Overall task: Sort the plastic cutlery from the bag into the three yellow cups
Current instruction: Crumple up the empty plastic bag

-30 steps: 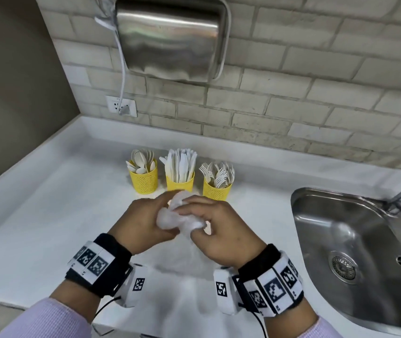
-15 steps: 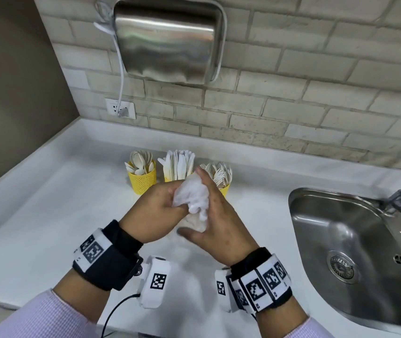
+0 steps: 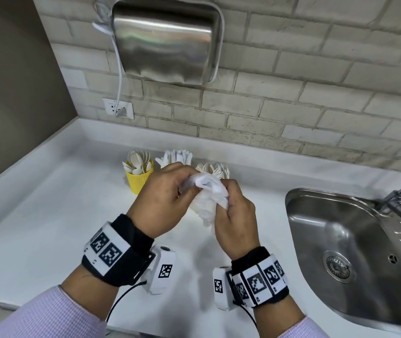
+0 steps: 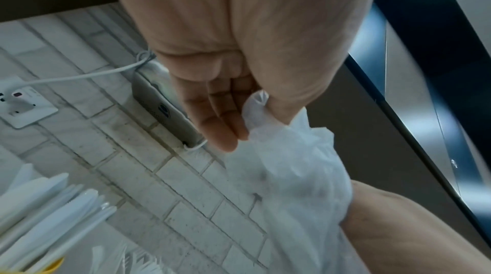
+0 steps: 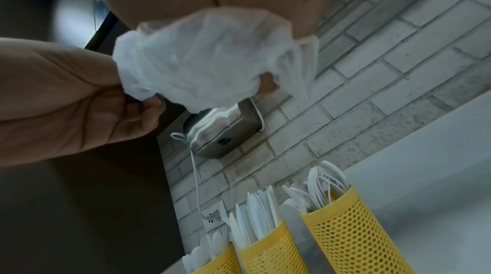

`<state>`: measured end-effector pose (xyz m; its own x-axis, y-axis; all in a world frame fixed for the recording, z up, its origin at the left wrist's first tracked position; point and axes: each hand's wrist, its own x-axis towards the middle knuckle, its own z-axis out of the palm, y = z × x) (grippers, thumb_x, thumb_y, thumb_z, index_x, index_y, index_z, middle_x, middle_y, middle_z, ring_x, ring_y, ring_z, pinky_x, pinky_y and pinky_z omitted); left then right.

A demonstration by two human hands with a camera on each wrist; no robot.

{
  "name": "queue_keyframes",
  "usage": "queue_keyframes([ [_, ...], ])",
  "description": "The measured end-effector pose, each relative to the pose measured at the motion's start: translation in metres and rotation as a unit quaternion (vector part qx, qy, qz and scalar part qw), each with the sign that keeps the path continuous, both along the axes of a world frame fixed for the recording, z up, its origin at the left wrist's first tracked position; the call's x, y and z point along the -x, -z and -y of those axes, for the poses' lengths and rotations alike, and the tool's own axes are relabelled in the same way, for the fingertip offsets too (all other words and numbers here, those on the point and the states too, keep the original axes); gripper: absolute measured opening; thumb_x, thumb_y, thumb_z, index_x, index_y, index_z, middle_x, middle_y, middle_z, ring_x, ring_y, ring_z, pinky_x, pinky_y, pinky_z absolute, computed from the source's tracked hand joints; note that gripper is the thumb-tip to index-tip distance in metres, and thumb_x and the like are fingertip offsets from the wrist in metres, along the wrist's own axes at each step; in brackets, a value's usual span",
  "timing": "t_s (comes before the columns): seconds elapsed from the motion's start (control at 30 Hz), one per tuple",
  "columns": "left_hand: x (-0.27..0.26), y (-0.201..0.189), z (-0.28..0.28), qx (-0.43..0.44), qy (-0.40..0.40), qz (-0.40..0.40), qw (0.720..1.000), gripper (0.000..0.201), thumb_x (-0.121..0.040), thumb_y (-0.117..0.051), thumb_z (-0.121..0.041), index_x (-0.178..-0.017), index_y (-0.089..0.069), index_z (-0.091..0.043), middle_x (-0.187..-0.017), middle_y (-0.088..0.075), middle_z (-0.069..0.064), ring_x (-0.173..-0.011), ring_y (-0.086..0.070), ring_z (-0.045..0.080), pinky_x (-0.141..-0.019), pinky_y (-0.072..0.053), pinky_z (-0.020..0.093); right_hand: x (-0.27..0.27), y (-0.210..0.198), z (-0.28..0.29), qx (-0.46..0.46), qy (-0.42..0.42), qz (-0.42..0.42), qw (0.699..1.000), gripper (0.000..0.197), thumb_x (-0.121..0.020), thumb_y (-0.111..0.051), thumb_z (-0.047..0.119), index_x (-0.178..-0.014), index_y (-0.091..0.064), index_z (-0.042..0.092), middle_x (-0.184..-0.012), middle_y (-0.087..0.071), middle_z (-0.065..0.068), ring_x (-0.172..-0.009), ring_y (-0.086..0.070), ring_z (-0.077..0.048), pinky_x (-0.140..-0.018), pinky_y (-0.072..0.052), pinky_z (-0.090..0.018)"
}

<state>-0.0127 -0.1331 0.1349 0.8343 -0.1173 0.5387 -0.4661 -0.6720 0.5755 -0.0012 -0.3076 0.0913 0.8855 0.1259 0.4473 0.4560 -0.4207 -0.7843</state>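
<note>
While both hands worked above the white countertop [image 3: 36, 215], the crumpled thin white plastic bag [image 3: 208, 198] hung between them, looking empty. Left hand [image 3: 163, 203] pinched a fold of it between thumb and fingertips; right hand [image 3: 234, 220] had fingers curled round the other end. At twelve o'clock from the hands stood three yellow perforated cups: spoons [image 3: 139, 176], knives [image 5: 271, 251], forks [image 5: 353, 234], all stocked. Sorting appeared finished. Risk, as judged: the bag hung just above the cutlery tips, so a careless sweep could snag a handle and tip a light cup toward the steel sink [image 3: 355, 252] at three o'clock.
</note>
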Motion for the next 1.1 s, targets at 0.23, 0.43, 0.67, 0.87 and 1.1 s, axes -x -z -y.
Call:
queue_keyframes([
  [0.23, 0.0, -0.005, 0.011, 0.032, 0.033, -0.067, 0.997, 0.031, -0.094, -0.049, -0.039, -0.104, -0.062, -0.012, -0.11, -0.056, -0.003, -0.107, -0.056, 0.01, -0.094, -0.044, 0.027, 0.002, -0.011, -0.009, 0.136, -0.024, -0.092, 0.986, 0.066, -0.073, -0.071, 0.051, -0.131, -0.046, 0.033, -0.104, -0.073, 0.005, -0.09, -0.069, -0.022, -0.072, -0.053, -0.034],
  [0.43, 0.006, -0.005, 0.027, -0.011, 0.072, -0.057, 0.996, 0.024, -0.107, -0.045, -0.031, -0.129, -0.051, -0.024, -0.095, -0.055, -0.031, -0.092, -0.054, -0.01, -0.079, -0.039, 0.012, -0.012, 0.0, -0.009, 0.096, 0.002, -0.008, 0.995, 0.019, -0.083, -0.066, 0.007, -0.095, -0.062, 0.021, -0.094, -0.062, -0.011, -0.077, -0.063, -0.027, -0.064, -0.048, -0.03],
  [0.67, -0.009, 0.01, 0.016, -0.031, -0.005, -0.028, 0.999, 0.026, -0.101, -0.042, -0.026, -0.109, -0.065, -0.017, -0.095, -0.07, -0.004, -0.084, -0.06, 0.015, -0.072, -0.048, 0.034, -0.018, -0.006, -0.003, 0.058, 0.002, -0.009, 0.998, 0.011, -0.085, -0.047, 0.013, -0.084, -0.056, 0.008, -0.069, -0.058, -0.003, -0.063, -0.049, -0.022, -0.054, -0.039, -0.028],
  [0.87, 0.0, 0.006, 0.011, -0.044, -0.007, -0.092, 0.995, 0.05, -0.1, -0.034, -0.061, -0.091, -0.065, -0.022, -0.071, -0.062, -0.005, -0.069, -0.058, 0.012, -0.064, -0.048, 0.036, -0.021, -0.01, -0.002, 0.089, -0.022, -0.008, 0.996, 0.017, -0.079, -0.041, 0.003, -0.082, -0.047, 0.018, -0.062, -0.049, 0.007, -0.061, -0.045, -0.026, -0.054, -0.041, -0.038],
  [1.1, -0.001, 0.006, 0.013, -0.054, -0.04, -0.096, 0.993, 0.043, -0.104, -0.051, -0.03, -0.065, -0.033, -0.024, -0.054, -0.035, -0.003, -0.053, -0.039, 0.013, -0.054, -0.024, 0.033, -0.026, -0.014, 0.004, 0.163, -0.036, 0.011, 0.986, 0.018, -0.08, -0.047, 0.006, -0.092, -0.05, 0.02, -0.075, -0.062, -0.001, -0.069, -0.056, -0.034, -0.059, -0.052, -0.046],
])
